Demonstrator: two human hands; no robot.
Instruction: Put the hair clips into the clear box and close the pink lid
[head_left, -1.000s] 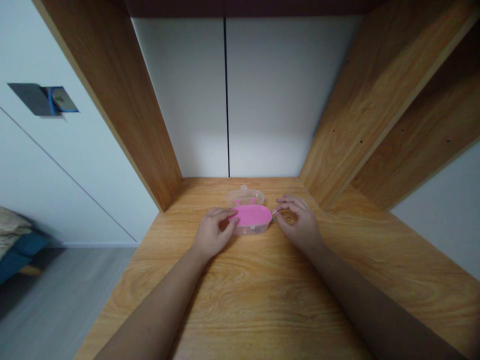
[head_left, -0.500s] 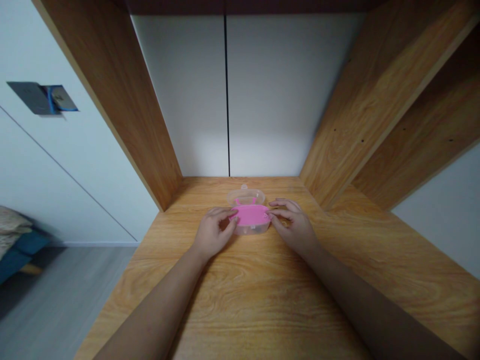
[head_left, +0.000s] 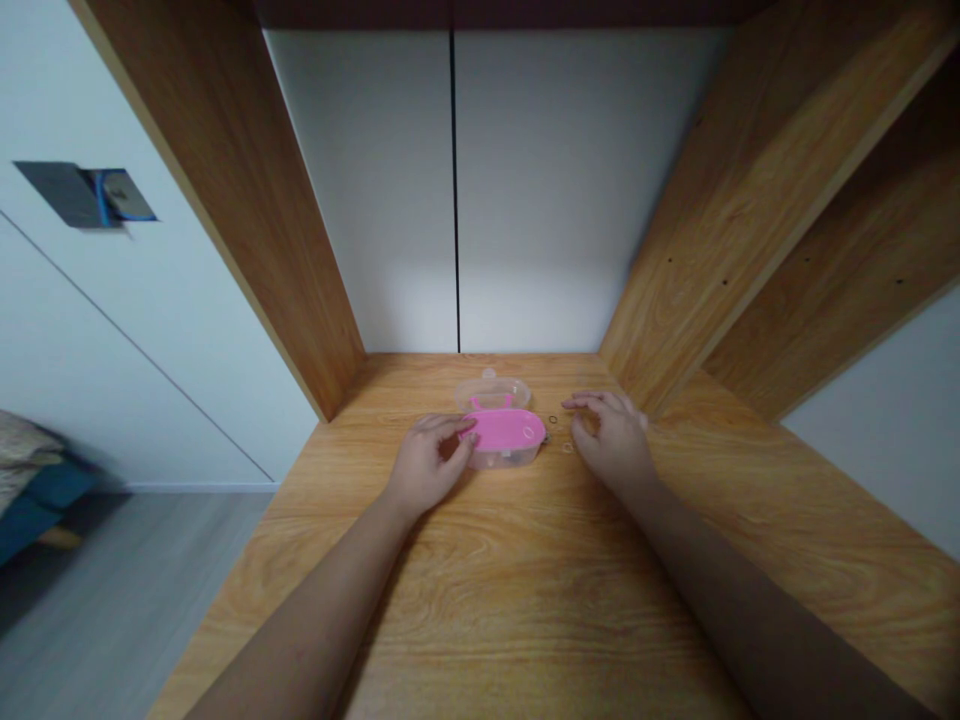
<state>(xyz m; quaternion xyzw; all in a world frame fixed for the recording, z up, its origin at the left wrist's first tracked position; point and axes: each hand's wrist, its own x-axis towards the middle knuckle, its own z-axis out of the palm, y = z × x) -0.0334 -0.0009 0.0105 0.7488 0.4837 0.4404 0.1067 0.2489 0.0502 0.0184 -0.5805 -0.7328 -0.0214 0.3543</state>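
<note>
Pink insert (head_left: 501, 430) sits in a clear plastic case (head_left: 504, 458), beneath the fingertips of the left hand (head_left: 427, 465); these fingers lie together, slightly curled, pressing on the case's left end. Right of the case, the right hand (head_left: 611, 437) is loosely curled with fingers slightly spread, just beyond two small rings (head_left: 553, 419) on the wooden table (head_left: 525, 610). Another ring (head_left: 529, 432) lies on the insert, toward the right hand.

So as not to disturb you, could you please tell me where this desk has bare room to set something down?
Bare desk lies in front of the pink-topped clear plastic box and right of your right hand. It is crowded around the box, between your left hand and the small rings.
</note>
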